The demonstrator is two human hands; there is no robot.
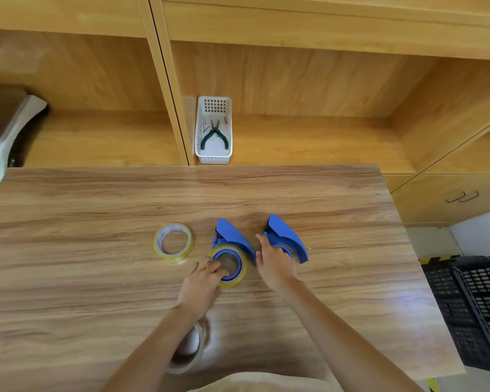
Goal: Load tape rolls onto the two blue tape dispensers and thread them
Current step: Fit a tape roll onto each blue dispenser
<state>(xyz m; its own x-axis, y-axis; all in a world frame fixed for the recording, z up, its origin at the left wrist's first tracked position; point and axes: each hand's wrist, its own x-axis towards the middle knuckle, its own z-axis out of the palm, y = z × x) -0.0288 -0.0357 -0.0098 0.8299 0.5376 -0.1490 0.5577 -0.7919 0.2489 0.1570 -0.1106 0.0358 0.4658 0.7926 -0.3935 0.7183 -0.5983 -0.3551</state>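
Left hand (203, 281) grips the yellow roll (234, 278) seated on the near dispenser (234, 239), nose pointing away; right hand (275, 264) rests open.

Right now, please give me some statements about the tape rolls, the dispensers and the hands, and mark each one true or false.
1. A yellow tape roll sits on the left blue dispenser. True.
2. The right blue dispenser also carries a yellow roll. False: no roll shows on it.
3. The left hand touches the mounted roll. True.
4. The spare roll lies in the white basket. False: it lies on the table; the basket holds pliers.
5. The right hand is at the right dispenser. True.
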